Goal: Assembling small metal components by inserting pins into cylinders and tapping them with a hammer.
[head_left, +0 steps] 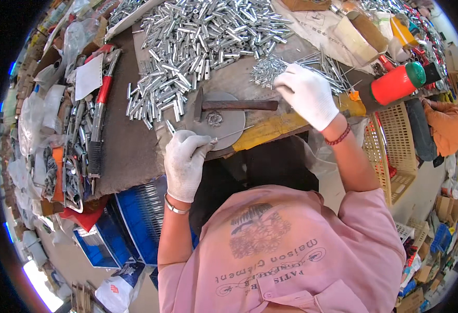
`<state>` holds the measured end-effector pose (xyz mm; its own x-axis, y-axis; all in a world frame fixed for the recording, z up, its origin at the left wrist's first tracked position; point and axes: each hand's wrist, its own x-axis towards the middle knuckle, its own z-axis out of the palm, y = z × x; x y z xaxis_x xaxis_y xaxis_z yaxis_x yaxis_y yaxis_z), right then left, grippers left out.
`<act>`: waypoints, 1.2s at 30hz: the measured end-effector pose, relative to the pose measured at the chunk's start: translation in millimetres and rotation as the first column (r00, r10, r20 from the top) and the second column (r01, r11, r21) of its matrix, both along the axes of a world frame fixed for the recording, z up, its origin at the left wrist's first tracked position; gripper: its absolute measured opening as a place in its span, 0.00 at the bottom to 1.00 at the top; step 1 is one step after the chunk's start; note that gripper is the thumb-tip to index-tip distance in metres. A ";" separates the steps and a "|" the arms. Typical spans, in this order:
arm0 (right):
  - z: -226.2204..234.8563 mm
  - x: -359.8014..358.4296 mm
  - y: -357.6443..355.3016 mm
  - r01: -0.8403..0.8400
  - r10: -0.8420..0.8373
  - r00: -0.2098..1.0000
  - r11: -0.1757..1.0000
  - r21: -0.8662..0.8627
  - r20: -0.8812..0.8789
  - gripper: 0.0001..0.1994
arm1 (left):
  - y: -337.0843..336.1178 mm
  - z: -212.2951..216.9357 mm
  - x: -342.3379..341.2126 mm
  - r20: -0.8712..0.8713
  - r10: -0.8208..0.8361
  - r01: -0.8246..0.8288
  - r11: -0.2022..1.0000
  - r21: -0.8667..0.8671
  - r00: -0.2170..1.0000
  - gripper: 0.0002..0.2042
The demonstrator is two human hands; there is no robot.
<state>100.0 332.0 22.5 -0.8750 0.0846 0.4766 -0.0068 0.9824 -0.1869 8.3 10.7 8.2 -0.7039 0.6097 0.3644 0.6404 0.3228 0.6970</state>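
Note:
My left hand (186, 164), in a white glove, is closed at the table's near edge, pinching a thin metal rod (235, 132) that points right across a round grey plate (234, 121). A short metal tube (170, 127) shows just beyond its fingers; whether the hand holds it I cannot tell. My right hand (308, 95), also gloved, reaches to a heap of small metal pins (266, 72), fingers bent together and their tips partly hidden. Between the hands, a hammer (239, 105) with a wooden handle lies over the plate, beside a small flower-shaped metal piece (215, 119).
A large heap of shiny metal tubes (203, 39) covers the far table. Long thin rods (333, 73) lie right of the pins, near a red canister (396, 84). A red-handled tool (104, 91) lies left. Blue crates (135, 219) stand below; a person in orange (448, 125) sits far right.

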 end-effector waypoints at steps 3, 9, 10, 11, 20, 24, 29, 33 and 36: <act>-8.5 0.3 11.8 -0.005 0.003 0.997 1.000 0.029 0.074 0.03 | 1.4 0.6 0.2 -0.020 0.006 -0.006 1.000 -0.014 1.000 0.07; -17.8 -9.4 12.4 -0.001 -0.002 0.997 0.999 0.038 0.076 0.03 | 2.7 -2.2 -0.4 -0.015 0.008 -0.008 1.000 -0.006 1.000 0.08; -17.8 -10.2 11.9 0.005 -0.008 0.997 0.999 0.035 0.081 0.03 | 2.8 -2.1 -0.4 -0.012 0.008 -0.008 1.000 -0.006 1.000 0.07; -18.8 -11.1 12.2 0.007 -0.010 0.997 0.999 0.037 0.081 0.03 | 3.0 -2.2 -0.6 -0.009 0.008 -0.008 1.000 -0.006 1.000 0.07; -5.3 -17.8 -13.5 -0.054 0.064 0.996 0.988 -0.148 0.065 0.03 | -2.1 -3.4 -0.6 -0.055 -0.003 0.002 1.000 -0.020 0.998 0.08; -0.8 -25.1 -73.1 -0.322 0.329 0.944 0.917 -0.237 -0.011 0.10 | 0.3 -6.1 -3.2 -0.068 -0.024 0.025 1.000 0.007 0.997 0.09; -5.5 -37.6 -120.3 -0.383 0.420 0.905 0.874 -0.298 0.068 0.22 | -0.8 -14.1 -1.6 -0.070 0.000 0.002 1.000 0.021 0.998 0.08; -13.2 -37.6 -118.8 -0.317 0.424 0.899 0.801 -0.507 0.107 0.24 | -2.4 -16.5 -0.8 0.019 0.005 -0.005 0.999 -0.032 1.000 0.08; -2.1 -32.7 -116.7 -0.308 0.442 0.884 0.797 -0.519 0.154 0.24 | -4.1 -15.5 0.3 -0.041 0.013 -0.013 1.000 0.003 0.999 0.08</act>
<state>67.2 215.3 20.4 -0.9672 -0.1232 0.2220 -0.2429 0.7034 -0.6680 8.5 6.6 -7.3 -0.6960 0.5998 0.3947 0.6643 0.3292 0.6711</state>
